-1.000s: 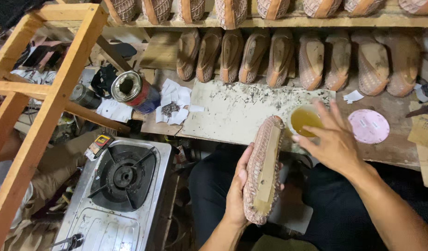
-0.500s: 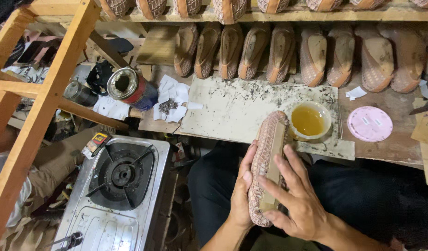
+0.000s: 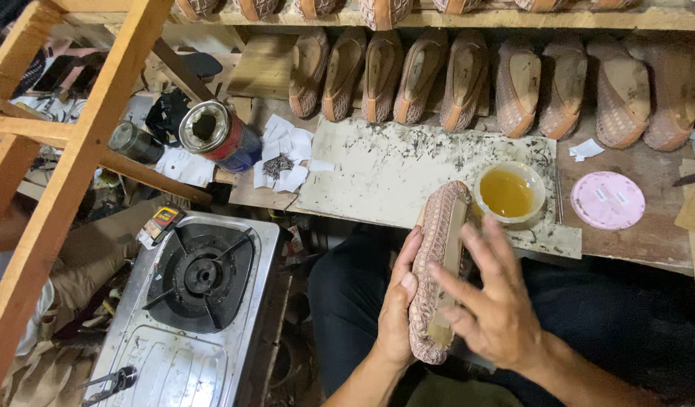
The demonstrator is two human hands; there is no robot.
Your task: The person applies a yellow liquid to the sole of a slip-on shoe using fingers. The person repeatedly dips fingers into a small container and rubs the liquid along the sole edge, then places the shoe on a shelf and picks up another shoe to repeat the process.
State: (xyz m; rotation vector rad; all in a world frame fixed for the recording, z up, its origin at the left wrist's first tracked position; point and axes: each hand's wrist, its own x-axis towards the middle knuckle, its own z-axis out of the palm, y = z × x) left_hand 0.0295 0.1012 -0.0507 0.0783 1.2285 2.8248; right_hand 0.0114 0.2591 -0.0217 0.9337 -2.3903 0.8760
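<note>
The left hand (image 3: pixel 398 313) grips a woven pink shoe upper on its wooden last (image 3: pixel 436 264) from the left side, fingers curled around its edge, holding it sole-up over the person's lap. The right hand (image 3: pixel 492 305) lies on the other side with fingers spread, their tips pressing on the pale sole face; so both hands clamp the same shoe between them. Just beyond the toe stands a small white bowl of amber liquid (image 3: pixel 509 193) on a stained, speckled board (image 3: pixel 392 169) that covers part of the tabletop (image 3: pixel 649 234). A round pink lid (image 3: pixel 607 200) lies to the right. More lasted shoes (image 3: pixel 468 83) line the back. Left of the board stand an open tin can (image 3: pixel 215 136) and paper with small tacks (image 3: pixel 279 162); lower down sits a gas stove (image 3: pixel 200 275).
</note>
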